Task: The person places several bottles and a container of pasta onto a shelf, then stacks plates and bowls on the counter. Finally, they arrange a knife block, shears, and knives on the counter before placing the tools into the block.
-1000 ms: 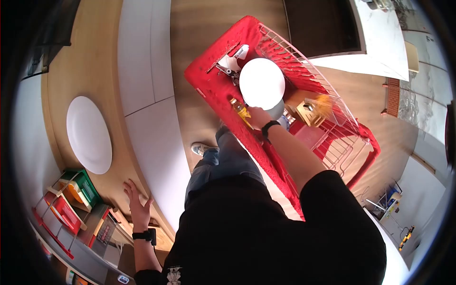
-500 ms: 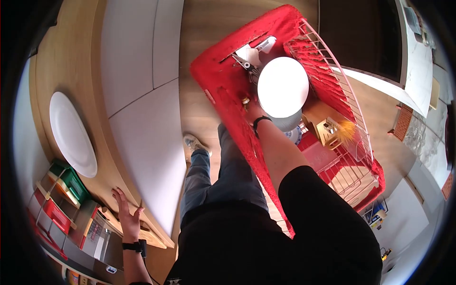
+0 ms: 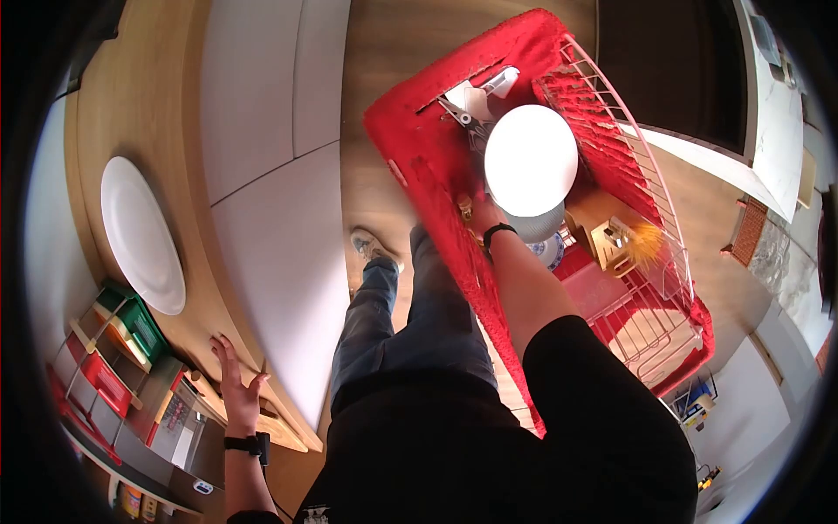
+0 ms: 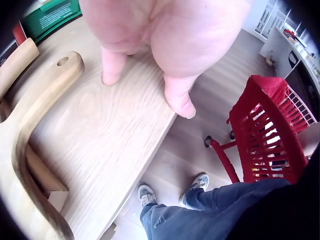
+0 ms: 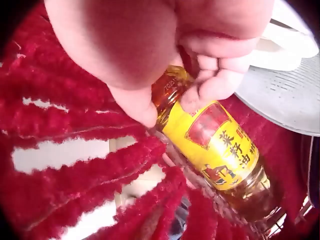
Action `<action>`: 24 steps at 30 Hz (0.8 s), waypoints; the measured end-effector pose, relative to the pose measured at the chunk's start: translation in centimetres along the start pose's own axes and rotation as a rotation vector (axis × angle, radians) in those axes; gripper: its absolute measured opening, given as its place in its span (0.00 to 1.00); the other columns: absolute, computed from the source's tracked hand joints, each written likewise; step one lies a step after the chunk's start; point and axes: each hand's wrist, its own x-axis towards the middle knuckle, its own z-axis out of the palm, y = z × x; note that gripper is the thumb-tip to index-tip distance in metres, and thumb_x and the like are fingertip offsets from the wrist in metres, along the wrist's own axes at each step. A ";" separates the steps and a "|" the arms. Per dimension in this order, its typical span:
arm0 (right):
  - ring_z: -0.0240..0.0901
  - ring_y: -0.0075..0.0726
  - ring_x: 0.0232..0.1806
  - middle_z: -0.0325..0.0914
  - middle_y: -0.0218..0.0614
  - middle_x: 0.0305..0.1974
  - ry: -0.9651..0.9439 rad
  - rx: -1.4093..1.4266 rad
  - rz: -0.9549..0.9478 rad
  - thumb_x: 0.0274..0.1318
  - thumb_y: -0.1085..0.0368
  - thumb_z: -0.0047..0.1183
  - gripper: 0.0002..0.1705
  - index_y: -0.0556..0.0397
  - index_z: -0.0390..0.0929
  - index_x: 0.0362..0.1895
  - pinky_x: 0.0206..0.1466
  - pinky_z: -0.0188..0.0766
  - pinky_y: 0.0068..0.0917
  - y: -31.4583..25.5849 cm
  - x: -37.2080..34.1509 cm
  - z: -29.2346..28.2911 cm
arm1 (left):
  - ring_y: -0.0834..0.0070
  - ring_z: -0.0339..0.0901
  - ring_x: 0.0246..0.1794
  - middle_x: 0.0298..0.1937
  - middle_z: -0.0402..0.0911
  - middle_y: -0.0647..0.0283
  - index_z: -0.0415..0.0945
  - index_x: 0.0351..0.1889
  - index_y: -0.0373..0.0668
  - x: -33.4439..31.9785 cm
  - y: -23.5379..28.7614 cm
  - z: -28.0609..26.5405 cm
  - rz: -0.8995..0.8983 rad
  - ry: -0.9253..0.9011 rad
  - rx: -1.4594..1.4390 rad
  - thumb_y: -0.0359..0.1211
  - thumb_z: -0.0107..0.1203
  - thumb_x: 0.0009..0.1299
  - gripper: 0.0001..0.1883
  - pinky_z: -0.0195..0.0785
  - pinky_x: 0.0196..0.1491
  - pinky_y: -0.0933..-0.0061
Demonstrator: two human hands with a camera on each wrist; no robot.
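Observation:
Inside the red cart (image 3: 419, 192), my right hand (image 3: 486, 217) reaches down beside the white round plate or bowl (image 3: 531, 161). The right wrist view shows that hand (image 5: 165, 55) with thumb and fingers curled round the upper part of an oil bottle (image 5: 215, 145) with a yellow label. Red fuzzy cart wall (image 5: 75, 120) lies just left of the bottle. My left hand (image 3: 240, 393) rests on the edge of the wooden table, fingers spread; in the left wrist view this hand (image 4: 165, 45) has its thumb at the table edge. A white oval plate (image 3: 142, 234) lies farther up the table.
Scissors (image 3: 467, 119), a wooden holder (image 3: 611, 244) and a patterned blue-white dish (image 3: 547, 253) are in the cart. On the table, a wooden handled piece (image 4: 42, 95) lies left of my left hand, near a green box (image 3: 131, 325). White cabinet fronts (image 3: 271, 210) stand below the tabletop.
My right hand has gone deeper into the cart, along with the bottle. The cart appears farther right in the head view. My left hand stays at the table edge.

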 end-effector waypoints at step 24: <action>0.75 0.30 0.61 0.78 0.36 0.58 0.332 1.040 -1.048 0.50 0.78 0.71 0.36 0.60 0.72 0.65 0.67 0.71 0.33 -12.5 -40.2 -30.1 | 0.49 0.71 0.67 0.67 0.75 0.49 0.67 0.72 0.38 -2.2 16.5 -7.1 0.803 0.104 -0.119 0.42 0.71 0.63 0.40 0.65 0.69 0.57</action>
